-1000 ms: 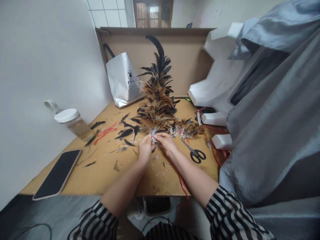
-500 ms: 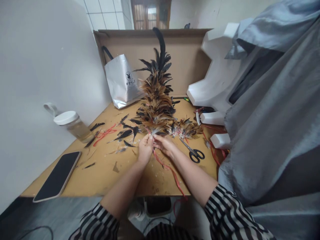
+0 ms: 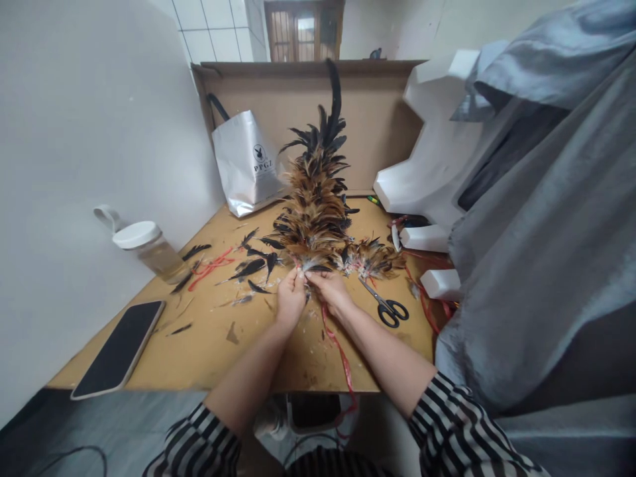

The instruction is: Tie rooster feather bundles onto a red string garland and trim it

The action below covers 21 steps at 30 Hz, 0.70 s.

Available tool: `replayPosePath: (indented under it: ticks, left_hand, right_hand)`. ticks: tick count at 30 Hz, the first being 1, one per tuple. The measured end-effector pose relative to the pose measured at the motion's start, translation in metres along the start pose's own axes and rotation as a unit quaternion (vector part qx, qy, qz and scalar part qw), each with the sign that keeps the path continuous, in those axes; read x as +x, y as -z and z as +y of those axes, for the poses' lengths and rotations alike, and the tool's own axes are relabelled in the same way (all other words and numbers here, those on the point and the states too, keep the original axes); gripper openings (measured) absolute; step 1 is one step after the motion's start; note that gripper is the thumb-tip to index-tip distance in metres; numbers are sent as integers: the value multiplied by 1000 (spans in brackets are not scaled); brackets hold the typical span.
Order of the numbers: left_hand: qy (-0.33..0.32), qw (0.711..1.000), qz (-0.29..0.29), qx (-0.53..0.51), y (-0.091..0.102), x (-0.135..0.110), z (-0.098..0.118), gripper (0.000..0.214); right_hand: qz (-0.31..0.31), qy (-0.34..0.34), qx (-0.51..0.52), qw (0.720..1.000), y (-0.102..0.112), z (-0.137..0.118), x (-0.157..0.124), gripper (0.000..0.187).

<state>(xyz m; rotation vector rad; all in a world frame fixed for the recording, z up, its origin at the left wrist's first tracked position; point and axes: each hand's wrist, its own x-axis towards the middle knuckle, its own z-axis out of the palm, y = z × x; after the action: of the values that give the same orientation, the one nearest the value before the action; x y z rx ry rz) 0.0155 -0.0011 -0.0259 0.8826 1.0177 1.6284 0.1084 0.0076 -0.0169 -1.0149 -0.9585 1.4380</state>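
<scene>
A tall feather duster point(image 3: 318, 205), brown with black plumes at its far end, lies on the table before me. My left hand point(image 3: 291, 297) pinches its near end, where the pale quills come together. Close beside it, my right hand point(image 3: 330, 290) has thumb and fingers closed at the base of the feathers. From under my right hand a red plastic ribbon point(image 3: 342, 354) trails over the table's front edge. Between the fingertips the exact grip is too small to make out.
Right of my hands lie black scissors point(image 3: 385, 305) and a pile of brown feathers point(image 3: 375, 257). Loose black feathers point(image 3: 251, 268) and red ribbon scraps point(image 3: 213, 266) are scattered left. A phone point(image 3: 119, 348), a lidded cup point(image 3: 154, 252) and a silver bag point(image 3: 246, 165) stand or lie further left.
The duster's far end has swung a little to the right. The red ribbon has shifted right and now leaves from under my right hand. Both hands stay at the quills.
</scene>
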Motion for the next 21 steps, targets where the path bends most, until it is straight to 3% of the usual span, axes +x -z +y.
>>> replayPosePath:
  ticks: [3,8,11,16,18,21]
  left_hand:
    - [-83,995,-13,59,1,3,-5,9]
    - [-143,976,-2,167,8,3,-11,17]
    - [-206,930,-28,303,10,2,-10,27]
    - [-264,815,-52,513,6,3,-9,41]
    - [-273,790,-46,547,3,4,-10,42]
    - [-282,777,-37,562,2,4,-13,42]
  right_hand:
    - [37,19,31,999,-6,8,0,25]
    - [79,35,46,995,-12,12,-2,20]
    - [102,52,34,993,-11,12,-2,19]
    - [147,101,-57,982,-8,11,5,23]
    - [150,124,-93,977,-6,10,7,25]
    - [147,148,-142,968,-4,8,8,26]
